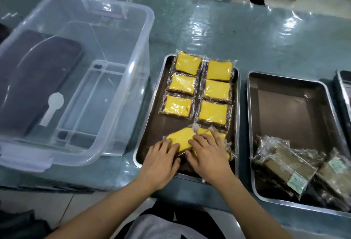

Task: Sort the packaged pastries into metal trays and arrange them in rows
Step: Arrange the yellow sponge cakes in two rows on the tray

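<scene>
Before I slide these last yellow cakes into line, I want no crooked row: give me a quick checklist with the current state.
1. Six yellow pastries already lie in two straight columns in the middle tray: ok.
2. Near-end pastries squared with the rows: not ok, the left one lies at an angle.
3. Left hand and right hand both rest on those packs: ok.
4. Room left at the tray's near end: ok.
5. Brown pastries kept apart in the right tray: ok.
6. Packs overlapping under the hands: cannot tell.
</scene>
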### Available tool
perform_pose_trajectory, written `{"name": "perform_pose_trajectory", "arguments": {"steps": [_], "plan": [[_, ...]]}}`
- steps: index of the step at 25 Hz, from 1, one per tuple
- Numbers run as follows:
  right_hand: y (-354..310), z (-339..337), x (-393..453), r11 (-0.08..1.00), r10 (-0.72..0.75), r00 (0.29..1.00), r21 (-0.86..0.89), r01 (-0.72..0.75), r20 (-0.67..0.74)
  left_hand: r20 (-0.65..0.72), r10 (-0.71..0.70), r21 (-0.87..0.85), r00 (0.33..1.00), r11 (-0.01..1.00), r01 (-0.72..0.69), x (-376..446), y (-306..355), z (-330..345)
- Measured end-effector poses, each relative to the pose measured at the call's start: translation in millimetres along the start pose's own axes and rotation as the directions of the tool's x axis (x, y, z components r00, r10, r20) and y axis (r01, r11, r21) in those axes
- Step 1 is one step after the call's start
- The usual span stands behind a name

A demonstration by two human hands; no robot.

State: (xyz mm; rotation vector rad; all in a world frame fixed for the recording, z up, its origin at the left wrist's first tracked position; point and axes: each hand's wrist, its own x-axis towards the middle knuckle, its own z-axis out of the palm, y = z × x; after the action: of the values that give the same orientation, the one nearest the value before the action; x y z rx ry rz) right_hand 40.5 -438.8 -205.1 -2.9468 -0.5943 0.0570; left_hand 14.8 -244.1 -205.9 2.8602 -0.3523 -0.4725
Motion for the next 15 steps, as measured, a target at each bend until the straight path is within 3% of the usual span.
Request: {"name": "perform_pose_trajectory", "arguments": {"steps": [8,15], "plan": [[-22,17,25,0.998,-0.007,0.988,-0.062,0.016,0.151,0.062,-0.107,0.082,0.992,0.991,0.102,13,-18,-15],[-31,27,36,0.996,0.026,0.996,-0.092,-0.019,0.081,0.076,-0.09,0.071,0.993,0.994,0.085,34,-32,-13]]}}
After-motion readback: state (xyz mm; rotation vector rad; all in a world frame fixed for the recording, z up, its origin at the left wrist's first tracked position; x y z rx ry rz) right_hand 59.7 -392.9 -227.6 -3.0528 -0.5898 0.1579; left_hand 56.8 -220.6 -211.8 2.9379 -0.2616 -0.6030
